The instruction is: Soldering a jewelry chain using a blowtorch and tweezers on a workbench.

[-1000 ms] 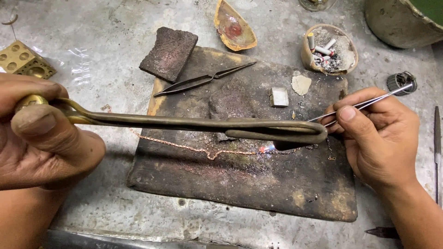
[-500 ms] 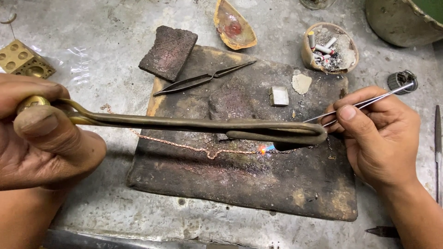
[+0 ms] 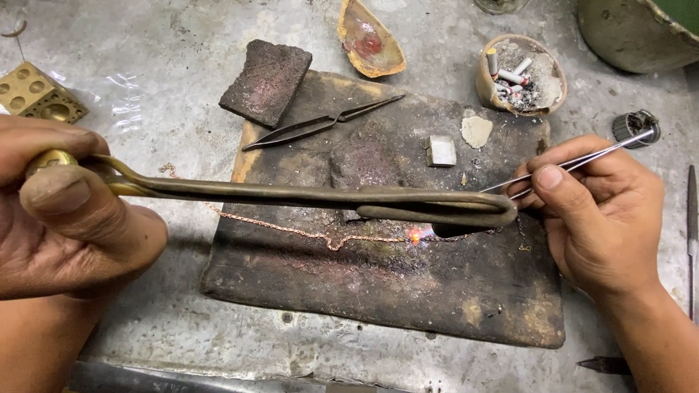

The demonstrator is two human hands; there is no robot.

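Note:
My left hand (image 3: 69, 211) grips the brass end of a long curved blowpipe torch (image 3: 328, 198) that reaches across to the right and hooks back. Its tip throws a small flame onto a glowing spot (image 3: 415, 234) of a thin copper-coloured chain (image 3: 291, 230) lying on a dark charred soldering board (image 3: 393, 284). My right hand (image 3: 597, 211) pinches slim steel tweezers (image 3: 582, 161) whose points run under the torch's bend toward the chain.
On the board lie dark tweezers (image 3: 320, 125), a small white block (image 3: 441, 151) and a pale chip (image 3: 477, 131). A charcoal block (image 3: 266, 81), a shell dish (image 3: 370, 33), a small cup of bits (image 3: 520, 73), a brass dapping block (image 3: 36, 93) and files (image 3: 692, 233) surround it.
The glowing spot on the chain has shifted slightly left and turned from bluish flame to orange glow. Both hands have stayed nearly still.

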